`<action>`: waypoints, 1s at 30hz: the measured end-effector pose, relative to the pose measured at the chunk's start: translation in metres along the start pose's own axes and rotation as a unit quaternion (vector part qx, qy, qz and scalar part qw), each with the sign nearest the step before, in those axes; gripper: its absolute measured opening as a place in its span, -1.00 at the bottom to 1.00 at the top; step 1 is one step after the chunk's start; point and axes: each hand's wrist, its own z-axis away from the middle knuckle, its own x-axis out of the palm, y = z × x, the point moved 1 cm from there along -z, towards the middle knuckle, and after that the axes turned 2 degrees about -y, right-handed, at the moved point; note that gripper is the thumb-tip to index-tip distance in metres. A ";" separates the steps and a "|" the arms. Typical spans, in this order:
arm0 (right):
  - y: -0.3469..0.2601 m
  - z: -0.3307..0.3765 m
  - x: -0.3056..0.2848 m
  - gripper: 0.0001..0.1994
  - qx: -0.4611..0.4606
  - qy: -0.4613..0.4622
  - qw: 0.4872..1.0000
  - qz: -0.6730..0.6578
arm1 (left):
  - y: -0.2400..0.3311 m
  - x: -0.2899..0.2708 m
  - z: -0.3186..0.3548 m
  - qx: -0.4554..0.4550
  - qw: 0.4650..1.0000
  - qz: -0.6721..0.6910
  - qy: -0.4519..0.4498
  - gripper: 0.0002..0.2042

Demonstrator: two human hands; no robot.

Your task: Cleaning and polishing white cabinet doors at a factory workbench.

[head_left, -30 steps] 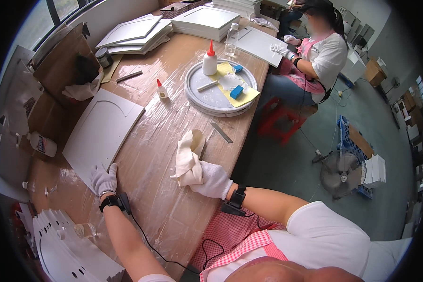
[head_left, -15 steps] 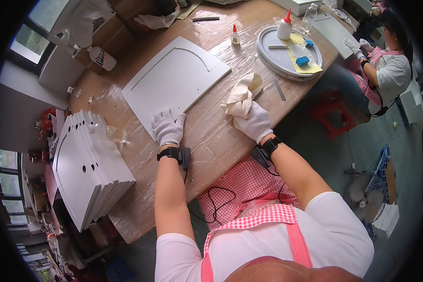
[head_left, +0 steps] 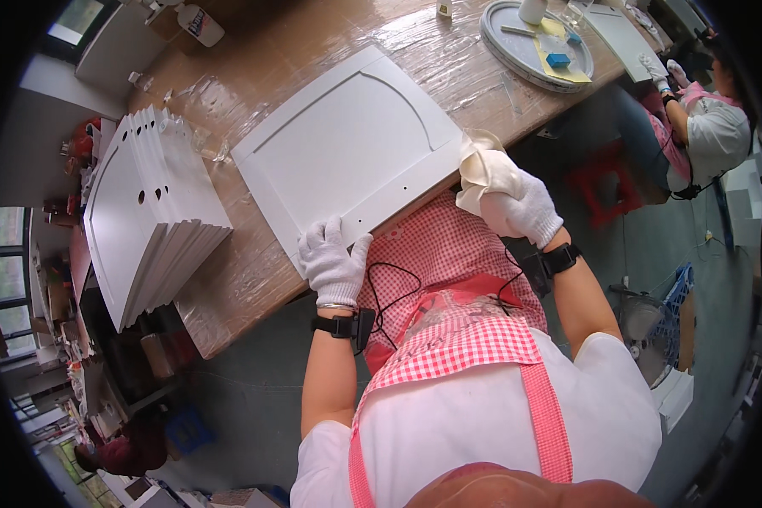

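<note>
One white grooved panel (head_left: pixel 347 140) along the near edge of the table (head_left: pixel 237 288), left gloved hand (head_left: pixel 333 261) half-spread over its near corner, grip underneath unclear, right gloved hand (head_left: pixel 521 207) clutching cream cloth (head_left: pixel 481 165).

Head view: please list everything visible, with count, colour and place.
Table: one, brown, centre
Panel: one, white, over table's near edge
Stacked panels: several, white, left
Cloth: one, cream, by panel's right corner
Labelled bottle: one, white, far left
Round tray: one, grey, far right
Blocks: two, blue, on tray
Sheet: one, yellow, on tray
Co-worker: one, white shirt, far right
Far panel: one, white, before co-worker
Stool: one, red, right floor
Fan: one, grey, right floor
Others: cut off, faint or small
Apron: one, pink check, worn
Wrist straps: two, black, on wrists
Left hand: one, white-gloved, on panel
Right hand: one, white-gloved, gripping cloth
</note>
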 end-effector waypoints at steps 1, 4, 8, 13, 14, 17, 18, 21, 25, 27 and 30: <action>0.001 0.005 -0.017 -0.59 -0.030 0.020 0.999 -0.022 | 0.000 -0.002 0.010 0.002 1.000 0.001 -0.012 -0.34; -0.021 0.005 -0.057 -0.54 -0.034 0.060 0.997 -0.045 | 0.000 -0.009 0.033 0.010 1.000 0.008 0.004 -0.31; -0.043 -0.033 -0.058 -0.63 -0.072 0.168 0.981 -0.069 | -0.002 -0.019 0.052 -0.004 1.000 0.010 -0.002 -0.32; -0.060 -0.099 -0.028 -0.53 0.047 0.112 0.966 0.229 | 0.001 -0.051 0.041 0.016 0.988 0.023 -0.154 -0.36; -0.049 -0.113 -0.018 -0.53 0.049 0.063 0.960 0.269 | 0.003 -0.063 0.031 0.006 0.978 0.028 -0.206 -0.37; -0.010 -0.136 0.006 -0.53 -0.009 0.028 0.948 0.316 | -0.021 -0.092 -0.017 -0.170 0.909 0.223 -0.308 -0.34; 0.004 -0.139 0.013 -0.52 -0.053 0.046 0.941 0.332 | -0.034 -0.094 -0.037 -0.201 0.910 0.273 -0.241 -0.32; 0.023 -0.140 0.020 -0.59 -0.084 0.081 0.951 0.286 | -0.073 -0.094 -0.108 -0.242 0.854 0.460 0.034 -0.23; 0.031 -0.135 0.021 -0.59 -0.144 0.126 0.953 0.237 | -0.149 -0.058 -0.218 -0.301 0.784 0.506 0.196 -0.09; 0.028 -0.129 0.020 -0.59 -0.166 0.151 0.939 0.262 | -0.156 -0.047 -0.255 -0.311 0.802 0.446 0.247 -0.08; 0.027 -0.131 0.024 -0.58 -0.190 0.178 0.926 0.274 | -0.181 -0.039 -0.289 -0.269 0.816 0.398 0.322 -0.18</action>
